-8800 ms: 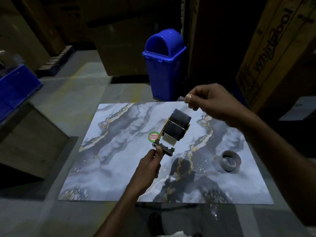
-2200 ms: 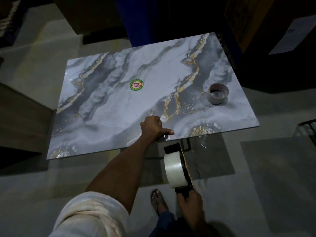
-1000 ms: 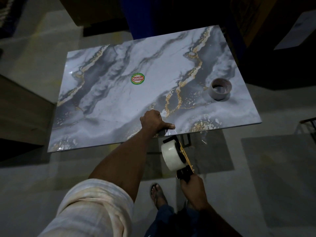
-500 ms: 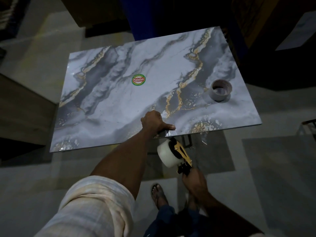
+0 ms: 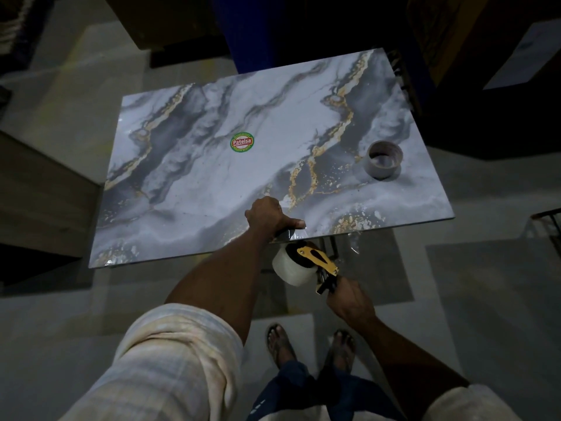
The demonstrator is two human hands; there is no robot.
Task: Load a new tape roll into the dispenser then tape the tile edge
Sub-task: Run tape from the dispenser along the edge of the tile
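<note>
A large marble-patterned tile [image 5: 212, 183] lies flat on a low stand. My left hand [image 5: 268, 214] rests on its near edge, thumb stretched out along a strip of clear tape [image 5: 296, 233] stuck there. Just below that edge my right hand [image 5: 346, 297] grips the handle of the yellow and black tape dispenser [image 5: 318, 262], which carries a full white tape roll [image 5: 291, 268]. The dispenser's head is tucked close under the tile edge. An empty grey tape core [image 5: 384, 159] stands on the tile at the right.
A round green and red sticker [image 5: 242, 142] marks the tile's middle. A blue bin [image 5: 243, 34] and dark cartons stand behind the tile. A wooden box [image 5: 36, 189] is at the left. My sandalled feet [image 5: 309, 344] are on the grey floor below.
The dispenser has risen from low near my feet up to the tile's near edge and tilted onto its side. My left hand has stayed pressed on the tape at the edge.
</note>
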